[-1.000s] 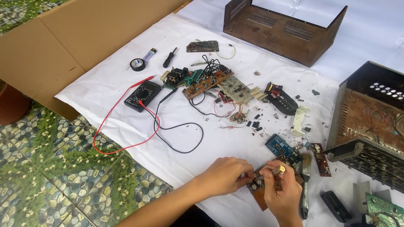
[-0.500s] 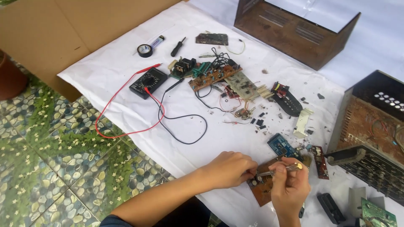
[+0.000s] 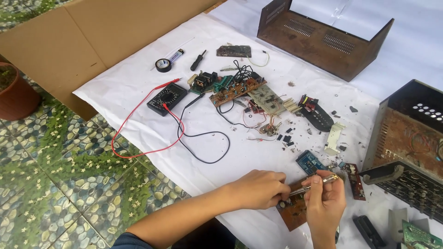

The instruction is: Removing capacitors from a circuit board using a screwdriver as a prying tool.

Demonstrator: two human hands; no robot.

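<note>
A: Going from the left, what's there?

B: A clay pot [image 3: 16, 94] on the tiled floor, a sheet of cardboard [image 3: 92, 32], then a white cloth [image 3: 138, 124] spread as the bench. On it a roll of black tape [image 3: 163, 65], a black meter [image 3: 167, 98] with a red lead [image 3: 138, 138] and a black lead [image 3: 203, 143] looping toward the near edge, and a cluster of circuit boards [image 3: 240, 90] with loose wires.

A: And the hands?

B: The left hand [image 3: 258, 189] is curled, fingers pressed down on a brown board [image 3: 295, 213] at the near edge of the cloth. The right hand [image 3: 325, 200] pinches a slim metal tool [image 3: 314, 184] between thumb and fingers.

A: Which way does the tool lie?

B: Its long axis runs nearly level, tip pointing left and slightly down onto the board beside the left fingers, butt end up and to the right. A small blue board [image 3: 310, 162] lies just beyond it.

A: What could go wrong?

B: I'd say the tip sits so close to the left fingers that a slip could jab them. The brown board also overhangs near the cloth's edge, so hard pressure might tilt it. Farther right, a rusty metal case [image 3: 406, 138] is well apart.
</note>
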